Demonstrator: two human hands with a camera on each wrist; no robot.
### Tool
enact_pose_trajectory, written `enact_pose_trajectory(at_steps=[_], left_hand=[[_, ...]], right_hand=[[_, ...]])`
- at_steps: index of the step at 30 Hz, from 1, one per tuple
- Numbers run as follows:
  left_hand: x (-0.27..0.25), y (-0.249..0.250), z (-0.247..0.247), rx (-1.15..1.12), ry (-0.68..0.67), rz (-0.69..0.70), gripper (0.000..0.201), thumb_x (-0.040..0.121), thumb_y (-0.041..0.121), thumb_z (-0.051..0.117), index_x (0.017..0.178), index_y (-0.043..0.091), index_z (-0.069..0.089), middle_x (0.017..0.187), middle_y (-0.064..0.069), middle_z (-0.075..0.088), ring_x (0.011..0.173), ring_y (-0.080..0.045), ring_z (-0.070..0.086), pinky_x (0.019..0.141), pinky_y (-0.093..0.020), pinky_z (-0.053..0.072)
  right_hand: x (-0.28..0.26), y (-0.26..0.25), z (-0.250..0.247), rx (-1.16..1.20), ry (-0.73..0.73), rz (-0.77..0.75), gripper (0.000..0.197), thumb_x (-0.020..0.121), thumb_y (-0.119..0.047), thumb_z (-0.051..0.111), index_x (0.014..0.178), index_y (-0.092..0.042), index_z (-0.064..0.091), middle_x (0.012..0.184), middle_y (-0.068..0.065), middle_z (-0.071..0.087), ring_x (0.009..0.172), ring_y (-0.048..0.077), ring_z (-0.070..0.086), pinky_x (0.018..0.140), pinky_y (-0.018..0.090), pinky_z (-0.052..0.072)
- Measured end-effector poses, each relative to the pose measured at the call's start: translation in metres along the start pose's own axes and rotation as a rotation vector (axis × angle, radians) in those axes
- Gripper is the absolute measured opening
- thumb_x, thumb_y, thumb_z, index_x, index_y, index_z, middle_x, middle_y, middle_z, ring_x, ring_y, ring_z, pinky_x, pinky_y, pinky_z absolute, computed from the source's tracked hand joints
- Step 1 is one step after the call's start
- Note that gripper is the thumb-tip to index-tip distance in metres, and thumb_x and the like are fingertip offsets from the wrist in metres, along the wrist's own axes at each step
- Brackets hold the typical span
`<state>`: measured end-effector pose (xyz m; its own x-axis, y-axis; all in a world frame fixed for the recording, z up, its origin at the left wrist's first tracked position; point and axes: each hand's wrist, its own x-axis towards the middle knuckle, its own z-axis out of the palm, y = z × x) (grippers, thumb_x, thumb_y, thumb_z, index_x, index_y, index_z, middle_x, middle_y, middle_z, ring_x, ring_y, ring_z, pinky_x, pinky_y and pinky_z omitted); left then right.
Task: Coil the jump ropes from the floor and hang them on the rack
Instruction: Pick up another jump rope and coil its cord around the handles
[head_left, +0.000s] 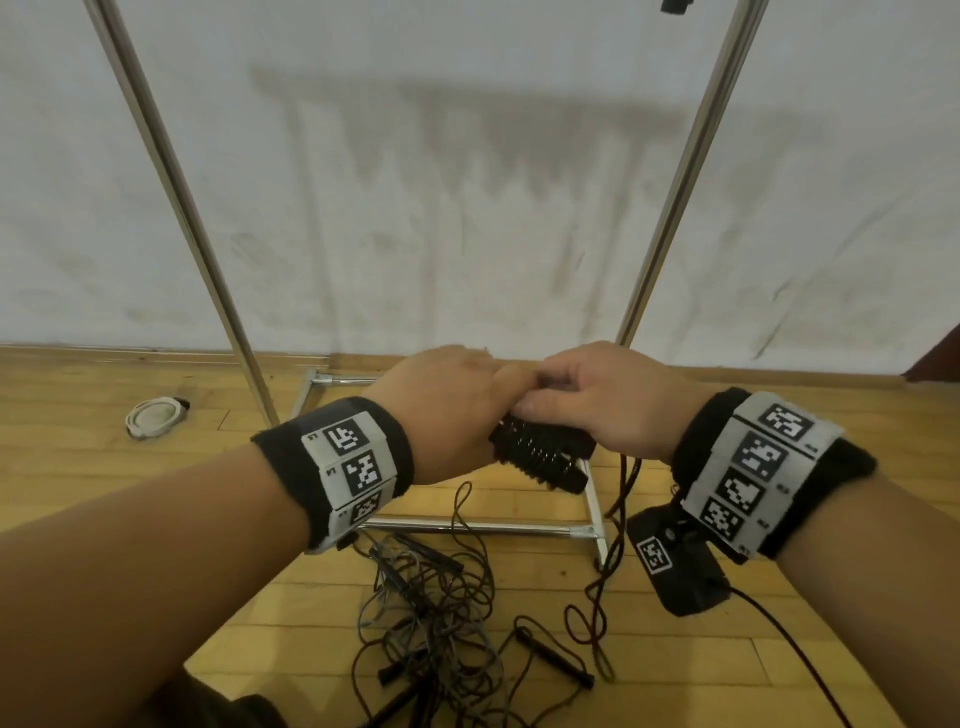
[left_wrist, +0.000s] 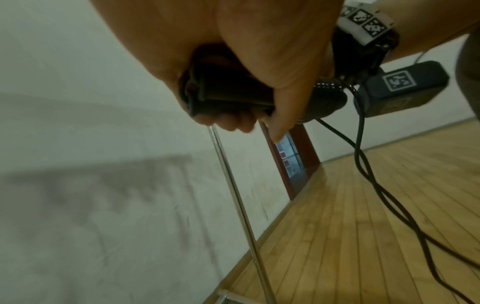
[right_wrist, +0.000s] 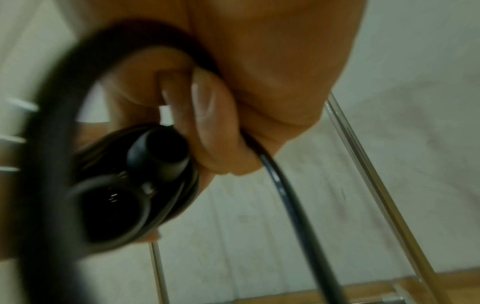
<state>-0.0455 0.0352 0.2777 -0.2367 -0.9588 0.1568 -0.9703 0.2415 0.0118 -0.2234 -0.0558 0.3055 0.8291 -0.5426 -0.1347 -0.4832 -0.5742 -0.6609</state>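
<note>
Head view: left hand (head_left: 447, 410) and right hand (head_left: 597, 400) meet, fingers curled around black handles (head_left: 540, 454), likely paired for coiling; more ropes (head_left: 436, 613) tangled on floor beneath rack (head_left: 176, 192).
Left wrist: fingers (left_wrist: 228, 123) wrap handles.
Right wrist: fingers (right_wrist: 205, 123) pinch cord (right_wrist: 291, 197).

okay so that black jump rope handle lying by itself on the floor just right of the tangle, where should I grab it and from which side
Grip the lone handle around the middle of its shaft, reaching straight down from above. It lies flat on the wood floor, slanting toward the lower right, with bare boards on both long sides, so fingers can likely close across it clear of the tangled ropes.
</note>
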Motion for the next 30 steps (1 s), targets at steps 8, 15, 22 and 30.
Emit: enact_pose_trajectory(at_steps=[8, 15, 22, 30], left_hand=[[-0.002, -0.021, -0.008, -0.978, 0.173, -0.633, 0.078, 0.083, 0.043, 0.083, 0.148, 0.02, 0.045, 0.136, 0.004, 0.063, 0.117, -0.013, 0.066, 0.099, -0.031, 0.054], [-0.002, 0.003, 0.008, -1.888, 0.1, -0.545, 0.061, 0.083, 0.034, 0.084, 0.134, 0.01, 0.062, 0.121, -0.022, 0.075, 0.108, -0.042, 0.075, 0.082, -0.045, 0.064], [-0.008, -0.02, -0.01, -1.806, 0.122, -0.473, 0.036, 0.094, 0.02, 0.076, 0.122, 0.001, 0.063, 0.097, -0.025, 0.075, 0.081, -0.034, 0.076, 0.068, -0.039, 0.064], [-0.011, -0.032, -0.024, -1.827, 0.104, -0.436, 0.031, 0.086, 0.013, 0.078, 0.111, 0.004, 0.063, 0.09, -0.023, 0.071, 0.07, -0.029, 0.07, 0.052, -0.031, 0.058]], right_hand=[[0.008, 0.003, 0.007, 0.399, 0.446, 0.137, 0.046, 0.096, -0.056, 0.059, 0.081, -0.017, 0.078, 0.077, 0.017, 0.073, 0.057, 0.017, 0.057, 0.061, 0.037, 0.045], [0.014, -0.011, 0.029, 0.534, 0.486, 0.106, 0.032, 0.1, -0.046, 0.059, 0.09, -0.022, 0.076, 0.057, -0.014, 0.066, 0.047, -0.003, 0.059, 0.045, 0.014, 0.042], [0.001, -0.011, -0.01, 0.179, 0.358, -0.067, 0.029, 0.102, -0.032, 0.058, 0.085, -0.02, 0.079, 0.073, -0.017, 0.074, 0.062, -0.011, 0.062, 0.055, 0.002, 0.039], [-0.003, 0.001, -0.017, 0.091, 0.136, -0.138, 0.023, 0.106, -0.025, 0.05, 0.096, -0.027, 0.07, 0.058, -0.009, 0.052, 0.047, 0.003, 0.043, 0.045, 0.017, 0.038]])
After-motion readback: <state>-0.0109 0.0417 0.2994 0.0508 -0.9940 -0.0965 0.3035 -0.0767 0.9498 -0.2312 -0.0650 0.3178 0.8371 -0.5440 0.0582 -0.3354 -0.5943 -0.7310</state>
